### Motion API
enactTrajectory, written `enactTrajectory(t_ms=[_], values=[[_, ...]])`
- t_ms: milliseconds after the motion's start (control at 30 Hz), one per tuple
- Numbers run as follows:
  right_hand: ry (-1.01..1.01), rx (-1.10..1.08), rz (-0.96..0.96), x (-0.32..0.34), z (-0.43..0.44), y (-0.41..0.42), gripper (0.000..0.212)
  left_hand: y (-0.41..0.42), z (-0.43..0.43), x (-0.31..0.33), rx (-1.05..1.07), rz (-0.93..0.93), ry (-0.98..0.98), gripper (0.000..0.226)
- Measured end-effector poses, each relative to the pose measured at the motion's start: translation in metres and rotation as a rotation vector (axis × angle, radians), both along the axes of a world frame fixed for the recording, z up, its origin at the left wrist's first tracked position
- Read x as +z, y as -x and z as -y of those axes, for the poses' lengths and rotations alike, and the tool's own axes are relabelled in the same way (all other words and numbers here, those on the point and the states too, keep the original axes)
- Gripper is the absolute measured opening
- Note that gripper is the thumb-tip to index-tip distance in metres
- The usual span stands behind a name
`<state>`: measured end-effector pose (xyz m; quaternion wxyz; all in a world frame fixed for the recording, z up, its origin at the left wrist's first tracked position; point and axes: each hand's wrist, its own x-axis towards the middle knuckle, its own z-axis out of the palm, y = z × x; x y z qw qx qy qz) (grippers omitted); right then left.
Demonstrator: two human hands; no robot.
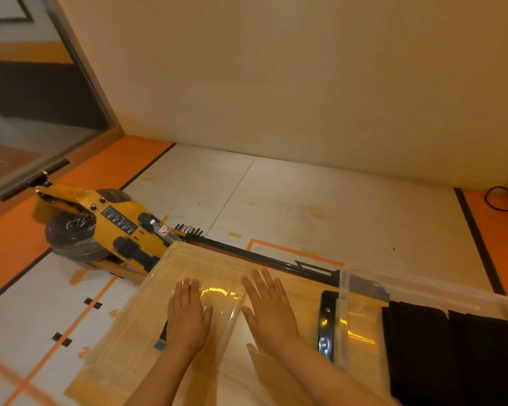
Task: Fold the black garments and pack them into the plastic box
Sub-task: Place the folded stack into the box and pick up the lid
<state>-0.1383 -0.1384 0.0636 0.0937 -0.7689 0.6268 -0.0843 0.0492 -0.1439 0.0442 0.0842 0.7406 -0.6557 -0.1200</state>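
Folded black garments (452,353) lie inside a clear plastic box (361,294) at the lower right. To its left a clear plastic lid (147,306) lies flat on a light wooden table (294,291). My left hand (188,315) rests flat on the lid with straight fingers. My right hand (269,309) lies flat just right of the lid's edge, fingers spread, holding nothing. The box's near side runs out of the frame.
A yellow rowing machine (109,227) with a black rail (261,256) lies on the floor beyond the table. A phone-like black object (327,323) sits between the lid and the box. A black cable (502,197) lies at the far right.
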Motion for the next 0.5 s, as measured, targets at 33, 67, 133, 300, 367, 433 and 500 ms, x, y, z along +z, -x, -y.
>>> enactTrajectory(t_ms=[33,67,133,300,367,433,500], values=[[-0.039,-0.006,0.003,-0.01,0.004,-0.012,0.048,-0.013,0.002,-0.008,0.039,-0.013,-0.014,0.064],[-0.095,-0.013,0.007,-0.018,0.006,-0.022,0.049,-0.026,0.005,-0.016,0.089,-0.019,-0.038,0.064],[-0.203,-0.004,0.005,-0.034,0.009,-0.037,0.052,-0.048,0.006,-0.034,0.173,0.001,-0.107,0.063],[-0.294,0.0,-0.047,-0.058,0.006,-0.058,0.055,-0.073,0.006,-0.057,0.132,0.108,-0.06,0.045],[-0.286,-0.033,-0.02,-0.056,0.006,-0.057,0.056,-0.074,0.007,-0.06,0.128,0.151,-0.066,0.047],[-0.253,0.005,-0.025,-0.054,0.007,-0.057,0.067,-0.074,0.008,-0.058,0.126,0.154,-0.072,0.044],[-0.264,0.01,0.058,-0.037,0.01,-0.056,0.085,-0.075,0.014,-0.048,0.102,0.129,-0.003,0.031]])
